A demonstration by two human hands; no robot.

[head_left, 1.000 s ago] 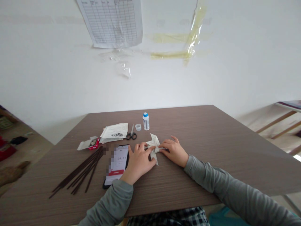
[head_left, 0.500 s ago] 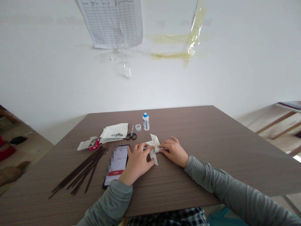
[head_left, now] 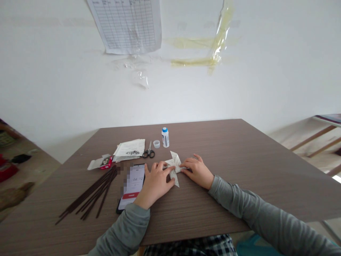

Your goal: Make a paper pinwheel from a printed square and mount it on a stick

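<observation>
A paper pinwheel (head_left: pixel 174 159) with printed lines on its pointed blades lies flat on the brown table in the head view. My left hand (head_left: pixel 156 180) reaches over its left side, index finger pressed near the centre and thumb by the lower blade, holding it down. From the right, my right hand (head_left: pixel 198 171) grips the right blade with thumb and fingers close together. Part of that blade is hidden under the fingers. A phone (head_left: pixel 132 185) showing a running timer lies beside my left hand, which covers part of its right edge.
Beyond the hands stand a white glue bottle (head_left: pixel 165 138) with a blue top, a clear cap (head_left: pixel 156 144), scissors (head_left: pixel 149 153) and stacked printed paper (head_left: pixel 129 149). To the left are an open small box (head_left: pixel 106 162) of metal pieces and several dark brown sticks (head_left: pixel 89 195).
The phone's timer has moved on by one second. Both hands and the pinwheel stay practically in the same place.
</observation>
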